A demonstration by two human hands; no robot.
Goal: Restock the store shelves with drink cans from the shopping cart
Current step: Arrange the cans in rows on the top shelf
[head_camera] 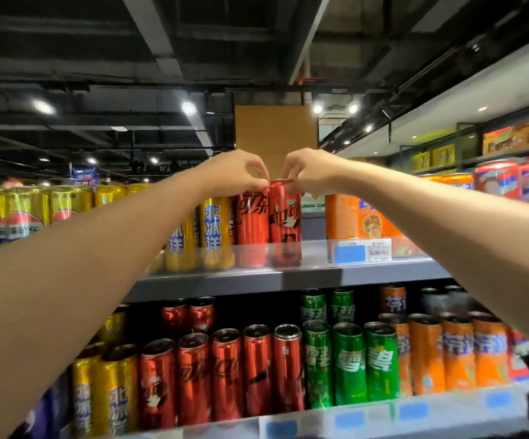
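At the centre of the frame our left hand (237,171) pinches the top of one red can (252,228) and our right hand (307,172) pinches the rim of the red can beside it (285,223). Both stand upright on the upper shelf (288,274), touching each other. We judge these two as good as placed. The lower shelf (383,413), across the bottom of the frame, looks full. The cart is out of view, so we cannot tell what is left. Right of our cans the shelf lies bare up to the orange pack (361,217). A clear lip runs along the shelf's front edge.
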